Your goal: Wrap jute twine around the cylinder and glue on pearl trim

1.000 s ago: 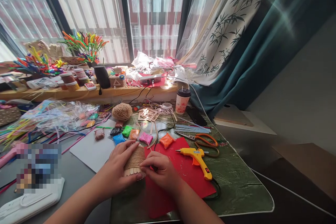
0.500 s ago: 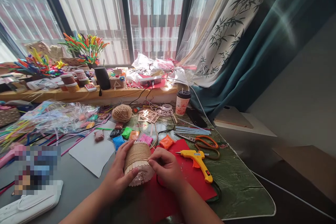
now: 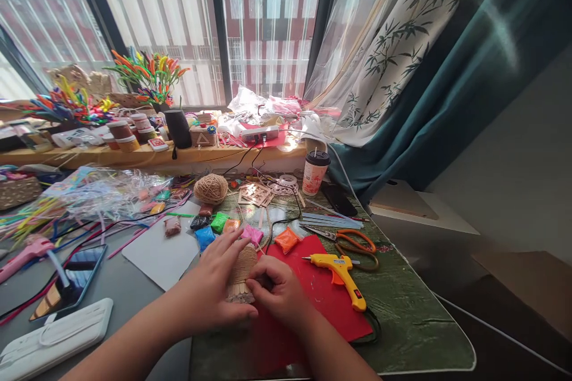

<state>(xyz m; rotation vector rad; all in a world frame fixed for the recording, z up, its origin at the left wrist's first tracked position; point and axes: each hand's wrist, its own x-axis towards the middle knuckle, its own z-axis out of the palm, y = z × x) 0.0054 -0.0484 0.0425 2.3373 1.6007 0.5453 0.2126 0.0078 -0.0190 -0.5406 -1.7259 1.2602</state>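
Note:
A small round container wrapped in twine (image 3: pixel 243 265), with a pale scalloped rim, is between my hands above the table, partly hidden by them. My left hand (image 3: pixel 208 286) rests against its left side, fingers stretched out and thumb apart below the rim. My right hand (image 3: pixel 279 292) is closed in a pinch at the container's right side, by the wrapped twine. A strand of twine (image 3: pixel 263 248) leads up from behind the right hand. The ball of twine (image 3: pixel 211 189) lies further back on the table. What sits exactly between the right fingertips is hidden.
A yellow glue gun (image 3: pixel 337 271) lies on red sheets (image 3: pixel 319 303), with orange-handled scissors (image 3: pixel 357 244) behind it. Several coloured clay packets (image 3: pixel 218 222) and a paper cup (image 3: pixel 315 174) stand further back. At left are a phone (image 3: pixel 74 283) and a white power bank (image 3: pixel 58 336).
My left hand has loosened from around the container; its thumb has come off the pale end and its fingers have straightened. The container has turned, showing less of that end. The view shifted slightly.

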